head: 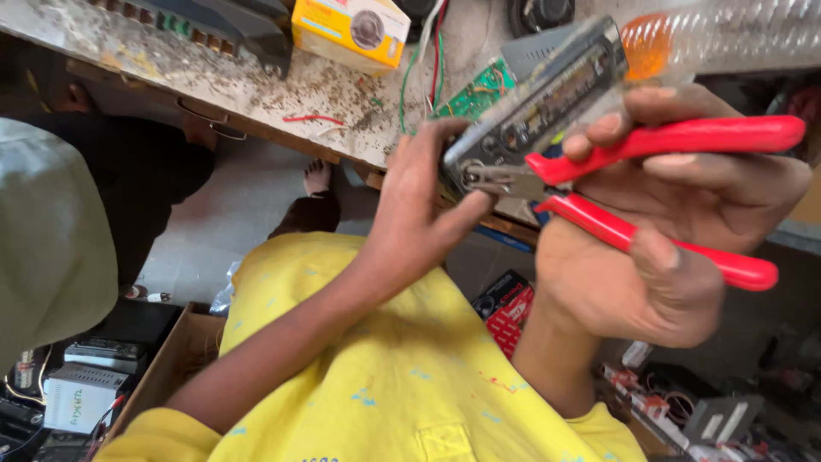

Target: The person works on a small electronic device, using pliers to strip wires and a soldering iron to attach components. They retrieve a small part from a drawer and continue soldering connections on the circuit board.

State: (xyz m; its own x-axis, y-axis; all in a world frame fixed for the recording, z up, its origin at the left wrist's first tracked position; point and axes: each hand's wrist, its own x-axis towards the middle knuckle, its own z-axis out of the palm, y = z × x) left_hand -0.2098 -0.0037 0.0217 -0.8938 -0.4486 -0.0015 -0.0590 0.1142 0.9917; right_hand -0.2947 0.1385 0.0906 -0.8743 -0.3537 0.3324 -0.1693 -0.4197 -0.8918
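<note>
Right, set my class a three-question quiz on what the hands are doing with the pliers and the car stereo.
1. True or false: the right hand holds red-handled pliers.
2. What does the left hand grip? A) a yellow box B) the car stereo unit C) a plastic bottle
3. Where do the plier tips meet the unit?

Key
1. True.
2. B; the yellow box lies apart on the workbench.
3. At the lower left corner of its front panel, beside the left thumb.
</note>
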